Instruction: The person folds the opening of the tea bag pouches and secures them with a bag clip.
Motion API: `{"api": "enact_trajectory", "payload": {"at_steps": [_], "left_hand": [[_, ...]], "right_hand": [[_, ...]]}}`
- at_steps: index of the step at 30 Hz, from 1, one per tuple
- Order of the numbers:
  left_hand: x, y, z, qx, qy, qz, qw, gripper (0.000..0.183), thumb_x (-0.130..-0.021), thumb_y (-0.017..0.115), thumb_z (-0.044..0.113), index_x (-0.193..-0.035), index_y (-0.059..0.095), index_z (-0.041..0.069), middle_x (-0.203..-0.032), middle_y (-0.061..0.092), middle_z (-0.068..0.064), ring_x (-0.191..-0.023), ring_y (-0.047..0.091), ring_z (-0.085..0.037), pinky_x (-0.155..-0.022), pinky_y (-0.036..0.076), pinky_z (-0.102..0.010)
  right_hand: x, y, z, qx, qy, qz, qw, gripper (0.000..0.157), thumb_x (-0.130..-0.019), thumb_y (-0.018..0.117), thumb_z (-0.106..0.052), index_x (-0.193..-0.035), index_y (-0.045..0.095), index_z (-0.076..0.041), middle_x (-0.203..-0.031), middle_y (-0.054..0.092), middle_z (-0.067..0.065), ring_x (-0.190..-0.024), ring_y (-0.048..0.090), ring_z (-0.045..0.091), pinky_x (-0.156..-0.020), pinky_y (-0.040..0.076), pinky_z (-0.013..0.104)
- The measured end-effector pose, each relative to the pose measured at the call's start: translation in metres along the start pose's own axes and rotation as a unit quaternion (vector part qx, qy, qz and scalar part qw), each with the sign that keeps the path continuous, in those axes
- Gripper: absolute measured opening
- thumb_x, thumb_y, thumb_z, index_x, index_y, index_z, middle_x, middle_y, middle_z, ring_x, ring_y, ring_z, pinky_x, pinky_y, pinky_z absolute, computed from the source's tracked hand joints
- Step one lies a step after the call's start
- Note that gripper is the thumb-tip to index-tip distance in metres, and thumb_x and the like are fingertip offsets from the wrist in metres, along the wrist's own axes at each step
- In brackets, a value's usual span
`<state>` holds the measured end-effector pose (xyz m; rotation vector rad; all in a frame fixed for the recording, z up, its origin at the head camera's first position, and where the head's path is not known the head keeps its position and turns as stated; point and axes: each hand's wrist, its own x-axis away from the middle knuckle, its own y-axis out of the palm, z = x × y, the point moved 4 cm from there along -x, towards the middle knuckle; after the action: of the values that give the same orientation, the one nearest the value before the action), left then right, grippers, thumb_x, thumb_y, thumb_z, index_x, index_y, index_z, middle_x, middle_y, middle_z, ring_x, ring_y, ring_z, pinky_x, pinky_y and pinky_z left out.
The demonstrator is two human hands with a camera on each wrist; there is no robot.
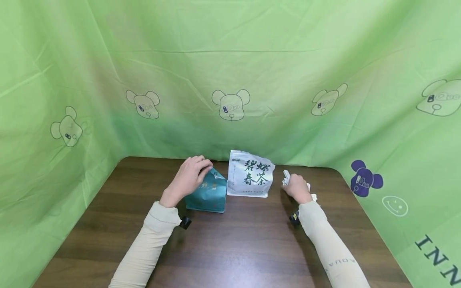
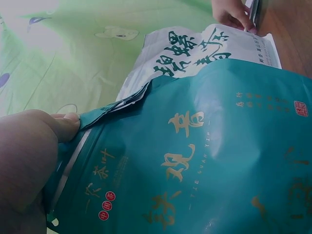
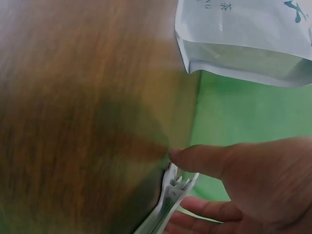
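A teal tea bag (image 1: 207,196) stands upright on the table, gold characters on its front. My left hand (image 1: 191,176) pinches its top edge; in the left wrist view the thumb (image 2: 68,126) lies on the folded top corner. Just to its right stands a white tea bag (image 1: 251,176) with dark green characters. Farther right, my right hand (image 1: 298,189) is low over the tabletop among white clips (image 1: 286,176). The right wrist view has its thumb and fingers around a long white bag clip (image 3: 168,202); the clip's lower part leaves the frame.
A brown wooden table (image 1: 234,248) lies under everything. Behind and on both sides hangs a green curtain (image 1: 230,136) with bear-head prints, close to the table's back edge. More white pieces (image 1: 314,197) show beside the right wrist, partly hidden.
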<state>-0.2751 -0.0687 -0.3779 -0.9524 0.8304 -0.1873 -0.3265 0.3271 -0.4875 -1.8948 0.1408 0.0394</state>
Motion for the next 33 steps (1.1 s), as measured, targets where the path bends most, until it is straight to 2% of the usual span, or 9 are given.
{"api": "enact_trajectory", "payload": {"at_steps": [5,9,15,22,26,30,33], "left_hand": [[0.000,0.000,-0.002,-0.002,-0.002,-0.003,1.0000,0.013,-0.103,0.061,0.016,-0.104,0.074,0.012,-0.090,0.064,0.001,-0.086,0.059,-0.019,-0.076,0.045,-0.035],[0.001,0.000,-0.003,-0.001,-0.003,-0.002,1.0000,0.013,-0.103,0.061,0.016,-0.104,0.074,0.013,-0.090,0.064,0.001,-0.086,0.059,-0.019,-0.076,0.045,-0.035],[0.001,0.000,-0.003,-0.001,-0.004,-0.004,1.0000,0.013,-0.103,0.061,0.017,-0.105,0.074,0.013,-0.091,0.064,0.001,-0.086,0.059,-0.019,-0.076,0.045,-0.035],[0.000,0.001,0.000,0.000,-0.002,-0.004,1.0000,0.013,-0.103,0.061,0.017,-0.106,0.073,0.013,-0.092,0.064,0.001,-0.086,0.059,-0.019,-0.079,0.046,-0.036],[0.001,0.001,0.000,0.001,-0.006,-0.004,1.0000,0.013,-0.102,0.062,0.016,-0.105,0.074,0.012,-0.092,0.065,0.001,-0.087,0.059,-0.019,-0.079,0.047,-0.036],[0.002,0.000,0.000,0.002,-0.006,-0.003,1.0000,0.012,-0.102,0.062,0.016,-0.105,0.074,0.013,-0.092,0.065,0.001,-0.087,0.059,-0.019,-0.079,0.047,-0.036],[0.002,0.000,0.000,0.002,-0.005,-0.001,1.0000,0.012,-0.102,0.062,0.016,-0.105,0.074,0.013,-0.091,0.064,0.001,-0.087,0.059,-0.019,-0.078,0.046,-0.036]], "right_hand": [[0.001,-0.001,-0.003,0.000,-0.012,0.005,1.000,0.025,-0.080,0.075,-0.012,-0.071,0.054,-0.001,-0.078,0.063,0.026,-0.070,0.063,0.043,-0.067,0.050,0.058],[-0.001,0.000,-0.005,0.004,-0.038,0.009,0.999,0.025,-0.077,0.074,-0.007,-0.068,0.051,-0.004,-0.073,0.061,0.023,-0.064,0.060,0.040,-0.062,0.049,0.057],[-0.004,0.003,-0.008,0.022,-0.054,0.002,0.998,0.027,-0.073,0.075,-0.008,-0.065,0.050,-0.006,-0.070,0.059,0.020,-0.062,0.058,0.037,-0.063,0.050,0.057],[-0.010,0.000,0.002,0.010,-0.023,-0.004,1.000,0.017,-0.081,0.065,-0.005,-0.070,0.055,0.002,-0.080,0.063,0.032,-0.069,0.063,0.044,-0.066,0.051,0.058],[-0.011,-0.001,0.009,-0.003,0.002,-0.013,1.000,0.012,-0.084,0.060,-0.003,-0.078,0.055,0.007,-0.088,0.064,0.036,-0.075,0.065,0.048,-0.064,0.051,0.059],[-0.008,-0.003,0.012,-0.016,0.023,-0.016,0.999,0.018,-0.086,0.059,-0.003,-0.092,0.051,0.012,-0.095,0.061,0.039,-0.085,0.064,0.055,-0.068,0.051,0.061],[-0.006,-0.005,0.011,-0.021,0.019,-0.011,1.000,0.020,-0.088,0.058,-0.004,-0.095,0.049,0.012,-0.094,0.060,0.040,-0.087,0.063,0.056,-0.071,0.050,0.062]]}}
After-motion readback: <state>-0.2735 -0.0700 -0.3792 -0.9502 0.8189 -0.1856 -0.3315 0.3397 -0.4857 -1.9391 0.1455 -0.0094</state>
